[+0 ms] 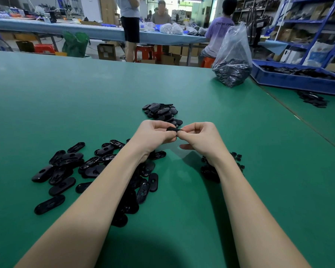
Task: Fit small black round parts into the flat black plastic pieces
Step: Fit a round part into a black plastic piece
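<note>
Above the green desk (66, 97) the left hand (155, 133) and right hand (199, 138) pinch one flat piece (173, 129) between them, with a small far pile (161, 112) seemingly done and a larger near-left heap (89, 171) and round parts (238, 158) left.

One flat black piece (173, 129) sits in the grip; three heaps lie around it: beyond (161, 111), left (89, 167), right (220, 165).
</note>
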A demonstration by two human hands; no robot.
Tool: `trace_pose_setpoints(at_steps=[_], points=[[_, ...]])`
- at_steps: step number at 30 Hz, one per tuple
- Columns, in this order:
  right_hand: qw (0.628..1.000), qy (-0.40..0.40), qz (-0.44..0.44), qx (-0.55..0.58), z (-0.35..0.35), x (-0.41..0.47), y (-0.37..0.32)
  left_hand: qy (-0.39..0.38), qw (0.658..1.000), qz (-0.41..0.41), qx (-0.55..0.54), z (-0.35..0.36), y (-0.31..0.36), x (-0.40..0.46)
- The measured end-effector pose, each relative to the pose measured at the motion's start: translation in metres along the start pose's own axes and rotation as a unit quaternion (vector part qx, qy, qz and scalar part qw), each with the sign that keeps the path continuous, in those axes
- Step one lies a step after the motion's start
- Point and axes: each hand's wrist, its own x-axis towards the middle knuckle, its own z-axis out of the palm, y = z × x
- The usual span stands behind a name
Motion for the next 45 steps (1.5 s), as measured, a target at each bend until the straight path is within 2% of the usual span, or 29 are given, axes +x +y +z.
trace_pose_setpoints(at_steps=[18,24,27,35,40,45], points=[[0.999,0.001,-0.014,-0.038,0.004,-0.003,0.004,0.009,0.999,-0.004,0.038,0.000,-0.001,-0.001],[0.993,-0.031,0.037,0.108,-0.003,-0.004,-0.004,-0.056,0.998,0.031,-0.010,-0.008,0.011,-0.005],[0.989,-0.056,0.057,0.126,-0.009,-0.005,-0.009,-0.059,0.997,0.058,0.013,-0.011,0.016,-0.009],[0.996,-0.052,0.044,0.063,-0.015,-0.008,-0.014,-0.035,0.992,0.096,0.072,-0.012,0.010,-0.006],[0.997,0.015,-0.032,-0.063,-0.018,-0.006,-0.019,-0.014,0.990,0.106,0.090,-0.011,0.007,-0.003],[0.989,0.017,-0.066,-0.127,-0.013,-0.005,-0.022,0.005,0.988,0.119,0.100,-0.008,0.004,0.001]])
